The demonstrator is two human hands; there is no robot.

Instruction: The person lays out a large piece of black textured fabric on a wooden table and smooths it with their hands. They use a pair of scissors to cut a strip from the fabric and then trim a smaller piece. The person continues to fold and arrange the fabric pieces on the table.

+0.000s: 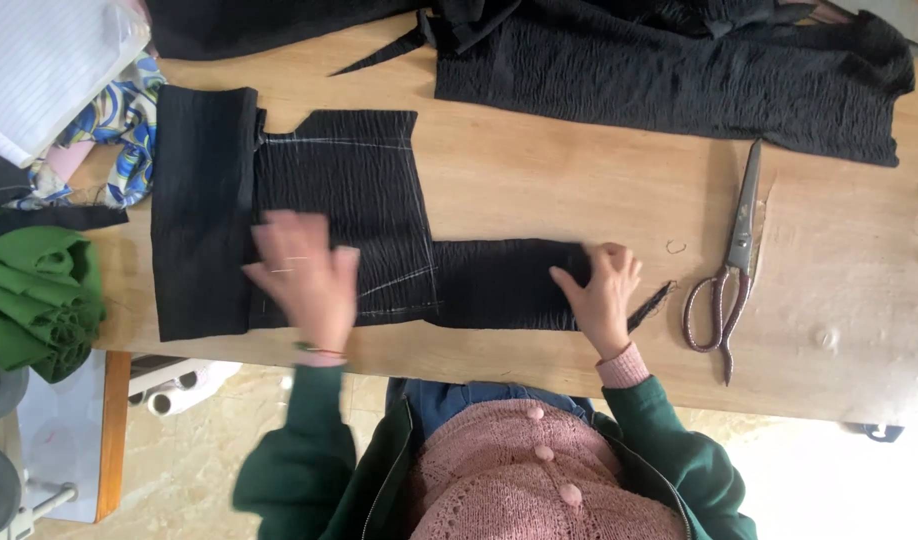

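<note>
A cut piece of black crinkled fabric [349, 190] with pale chalk lines lies flat on the wooden table [539, 180]. A narrow part of it runs to the right. My left hand [304, 275], blurred with motion, lies flat with fingers spread on the wide part near its lower edge. My right hand [601, 290] grips the right end of the narrow part [499, 280], fingers curled over the edge. A thin black offcut [655, 300] pokes out beside that hand.
Large metal scissors [729, 260] lie shut on the table to the right of my right hand. A big length of black fabric [679, 80] covers the far edge. Folded green cloth [34, 300], blue patterned cloth [119, 120] and a white sheet [39, 60] sit at the left.
</note>
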